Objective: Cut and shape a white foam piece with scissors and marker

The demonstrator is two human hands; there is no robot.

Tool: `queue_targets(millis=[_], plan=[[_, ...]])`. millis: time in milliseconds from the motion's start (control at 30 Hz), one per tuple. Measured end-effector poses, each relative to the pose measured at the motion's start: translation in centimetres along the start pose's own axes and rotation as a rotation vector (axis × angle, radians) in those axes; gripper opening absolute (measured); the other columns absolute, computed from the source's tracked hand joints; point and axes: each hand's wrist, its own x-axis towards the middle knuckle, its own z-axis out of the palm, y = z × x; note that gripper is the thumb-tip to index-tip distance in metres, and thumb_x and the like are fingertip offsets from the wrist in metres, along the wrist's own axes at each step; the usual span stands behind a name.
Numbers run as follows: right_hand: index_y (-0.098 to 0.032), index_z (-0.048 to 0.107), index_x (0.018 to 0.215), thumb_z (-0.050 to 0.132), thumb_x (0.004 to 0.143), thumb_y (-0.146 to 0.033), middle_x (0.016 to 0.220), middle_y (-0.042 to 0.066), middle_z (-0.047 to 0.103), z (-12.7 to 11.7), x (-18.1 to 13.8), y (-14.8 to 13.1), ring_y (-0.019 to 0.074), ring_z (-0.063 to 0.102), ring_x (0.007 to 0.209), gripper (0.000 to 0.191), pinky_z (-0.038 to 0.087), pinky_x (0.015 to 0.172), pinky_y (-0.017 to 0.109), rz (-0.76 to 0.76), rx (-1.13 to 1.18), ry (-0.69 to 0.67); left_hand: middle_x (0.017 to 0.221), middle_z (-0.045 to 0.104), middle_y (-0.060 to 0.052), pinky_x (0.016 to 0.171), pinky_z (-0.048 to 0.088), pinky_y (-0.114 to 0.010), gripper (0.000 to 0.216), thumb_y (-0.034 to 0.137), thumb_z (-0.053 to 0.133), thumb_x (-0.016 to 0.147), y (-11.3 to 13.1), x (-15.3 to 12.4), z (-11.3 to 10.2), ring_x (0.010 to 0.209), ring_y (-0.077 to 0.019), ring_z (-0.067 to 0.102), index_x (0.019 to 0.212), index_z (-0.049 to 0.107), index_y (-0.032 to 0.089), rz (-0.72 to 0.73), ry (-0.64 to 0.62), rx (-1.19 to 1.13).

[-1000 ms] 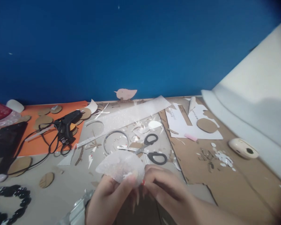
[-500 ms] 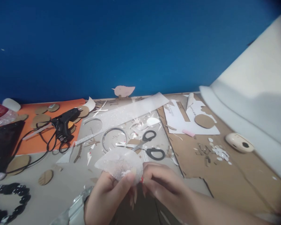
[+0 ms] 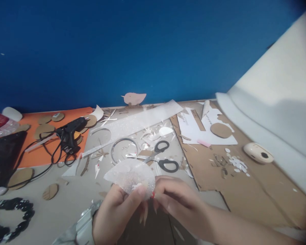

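My left hand pinches a whitish, translucent cut-out that is rounded with a pointed left end; its thumb lies over white bits on the surface. At the cut-out's right edge, my right hand is closed, finger and thumb together round a small red piece. What that red piece is cannot be made out. Just beyond the hands, scissors with dark handles lie with their blades pointing left, beside a ring-shaped roll.
A black glue gun with its cord rests on orange paper at left. Cardboard discs and a black bead bracelet lie nearer. A pink bird cut-out stands by the blue wall. At right are cardboard and a cream device.
Both hands keep nearly the same pose on the cut-out. A little more of the red piece shows between the right fingers. The view has shifted slightly.
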Motion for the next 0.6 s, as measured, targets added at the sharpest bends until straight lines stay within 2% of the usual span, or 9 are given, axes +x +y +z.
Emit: queue_targets(millis=[167, 367, 533, 600], plan=[[-0.018, 0.05, 0.069, 0.038, 0.09, -0.011, 0.066, -0.001, 0.051, -0.08, -0.07, 0.15, 0.0104, 0.048, 0.061, 0.026, 0.04, 0.058, 0.02, 0.03, -0.031, 0.015, 0.047, 0.053, 0.0, 0.055, 0.042, -0.021, 0.05, 0.051, 0.044, 0.088, -0.05, 0.03, -0.03, 0.049, -0.0109, 0.05, 0.051, 0.052, 0.017, -0.015, -0.017, 0.023], [-0.019, 0.048, 0.069, 0.036, 0.091, -0.013, 0.071, 0.002, 0.056, -0.05, -0.07, 0.03, 0.0124, 0.053, 0.067, 0.026, 0.042, 0.062, 0.023, 0.039, -0.006, -0.025, 0.048, 0.053, 0.001, 0.055, 0.043, -0.022, 0.047, 0.048, 0.044, 0.088, -0.15, -0.22, -0.02, 0.049, -0.011, 0.051, 0.054, 0.052, 0.017, -0.008, -0.026, 0.002], [-0.018, 0.049, 0.068, 0.037, 0.09, -0.012, 0.072, 0.003, 0.058, -0.02, 0.06, -0.14, 0.0122, 0.055, 0.069, 0.026, 0.044, 0.064, 0.023, 0.029, -0.02, -0.041, 0.055, 0.055, 0.002, 0.056, 0.042, -0.02, 0.034, 0.043, 0.054, 0.084, -0.22, -0.3, -0.03, 0.055, -0.0112, 0.052, 0.061, 0.054, 0.018, 0.034, 0.073, 0.055], [-0.018, 0.049, 0.068, 0.036, 0.09, -0.011, 0.072, 0.002, 0.058, -0.03, 0.09, -0.19, 0.012, 0.055, 0.069, 0.027, 0.044, 0.064, 0.022, 0.039, -0.031, -0.042, 0.052, 0.053, 0.002, 0.055, 0.041, -0.02, 0.037, 0.043, 0.051, 0.085, -0.13, -0.17, 0.02, 0.053, -0.0105, 0.049, 0.058, 0.052, 0.018, 0.027, 0.055, 0.072]])
